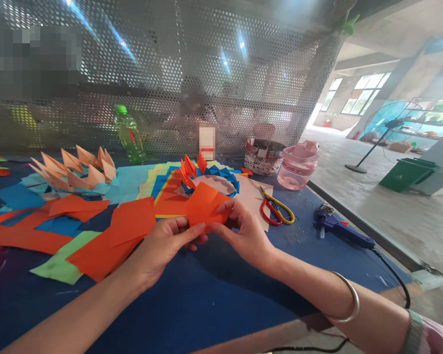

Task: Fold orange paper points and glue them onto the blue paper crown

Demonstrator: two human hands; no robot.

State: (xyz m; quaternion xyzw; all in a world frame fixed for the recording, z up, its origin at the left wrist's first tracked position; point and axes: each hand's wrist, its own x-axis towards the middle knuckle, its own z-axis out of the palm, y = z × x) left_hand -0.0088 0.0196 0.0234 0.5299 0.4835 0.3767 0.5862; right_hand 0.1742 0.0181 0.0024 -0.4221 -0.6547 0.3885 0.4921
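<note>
Both hands pinch one folded orange paper piece [204,205] just above the blue table top [206,300]. My left hand [162,248] grips its lower left edge with thumb and fingers closed. My right hand [243,233] holds its right side, fingers curled over the paper; a silver bangle [349,300] circles that wrist. Behind the paper lies a ring of folded blue and orange paper units [210,178] on a pale sheet.
Loose orange, green and blue paper sheets [107,236] cover the left. A pale folded paper crown [76,169] and green bottle [129,133] stand behind. Scissors [276,209], blue glue gun [341,227], pink jar [299,164] and woven basket [263,156] lie right. Perforated metal screen behind.
</note>
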